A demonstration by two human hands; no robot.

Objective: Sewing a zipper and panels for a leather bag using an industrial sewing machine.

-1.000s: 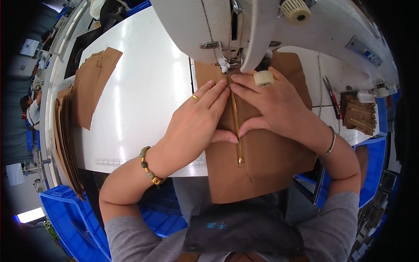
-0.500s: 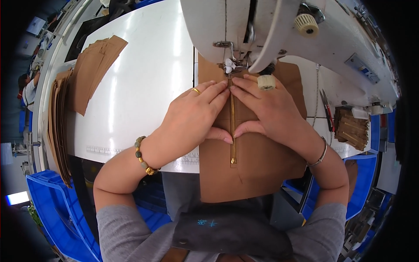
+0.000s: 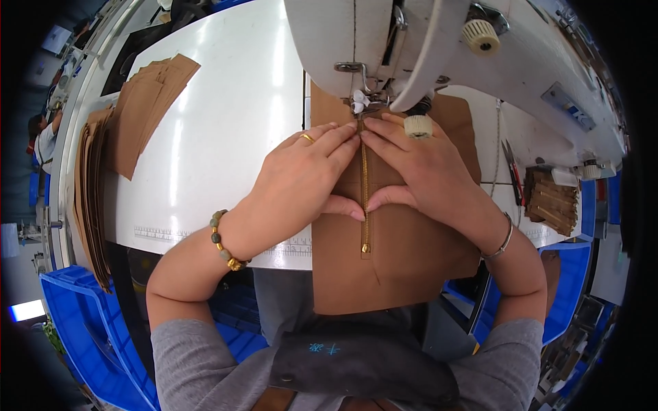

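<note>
A brown panel of fabric or leather [image 3: 404, 267] lies under the sewing machine [image 3: 514, 75] and hangs over the table's near edge. Down its middle runs a gold-toothed zipper [image 3: 365, 229], set in a narrow slot with a metal piece at its near end. My left hand [image 3: 295, 178] rests flat on the panel left of the zipper, fingers stretched toward the needle area. My right hand [image 3: 428, 168] mirrors it on the other side, partly behind a cream knob [image 3: 418, 127]. Both thumbs nearly meet at the zipper. The fingertips lie just short of the white presser-foot part [image 3: 360, 101].
Brown cut pieces [image 3: 147, 109] fan out at the left, beside a thicker stack [image 3: 92, 198] at the table's edge. Scissors [image 3: 513, 171] and a bundle of brown zipper strips [image 3: 552, 200] lie at the right. Blue bins [image 3: 89, 322] stand below both sides.
The panel and zipper have slid slightly away from me, toward the machine's needle. My hands keep nearly the same place and pose.
</note>
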